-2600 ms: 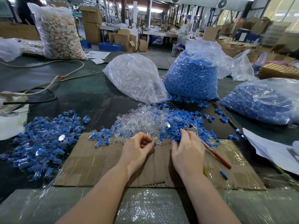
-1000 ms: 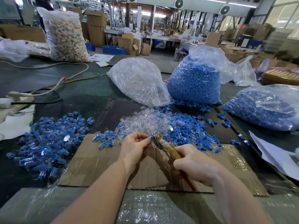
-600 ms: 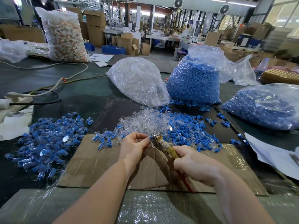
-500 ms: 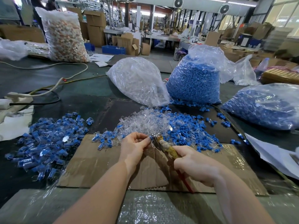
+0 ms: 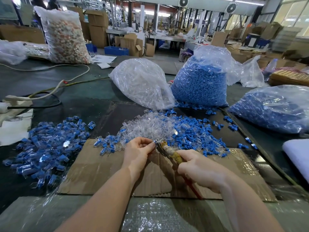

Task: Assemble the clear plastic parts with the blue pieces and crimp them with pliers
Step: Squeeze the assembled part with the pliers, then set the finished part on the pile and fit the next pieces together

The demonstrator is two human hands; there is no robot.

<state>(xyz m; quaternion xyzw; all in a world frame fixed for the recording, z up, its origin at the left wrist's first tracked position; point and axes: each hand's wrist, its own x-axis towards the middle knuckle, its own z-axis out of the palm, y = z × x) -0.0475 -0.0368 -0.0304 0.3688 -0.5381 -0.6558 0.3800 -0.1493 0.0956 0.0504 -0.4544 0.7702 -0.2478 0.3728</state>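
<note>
My left hand (image 5: 138, 152) pinches a small part at the jaws of the pliers (image 5: 164, 149); the part is mostly hidden by my fingers. My right hand (image 5: 199, 169) grips the taped and red handles of the pliers, above the cardboard sheet (image 5: 100, 171). Just beyond my hands lies a heap of loose clear plastic parts (image 5: 150, 126), with loose blue pieces (image 5: 195, 134) spread to its right. A pile of assembled blue-and-clear parts (image 5: 48, 144) lies at the left.
Behind the heaps stand a bag of clear parts (image 5: 142, 82) and a bag of blue pieces (image 5: 200, 81); another blue bag (image 5: 275, 108) lies at right. Cables (image 5: 50, 91) run across the dark table at left. White paper (image 5: 297, 156) lies at the right edge.
Since 2.6 s ago my right hand has picked the pliers up from the cardboard and brought their jaws to the part in my left hand. Over the last second both hands hold still.
</note>
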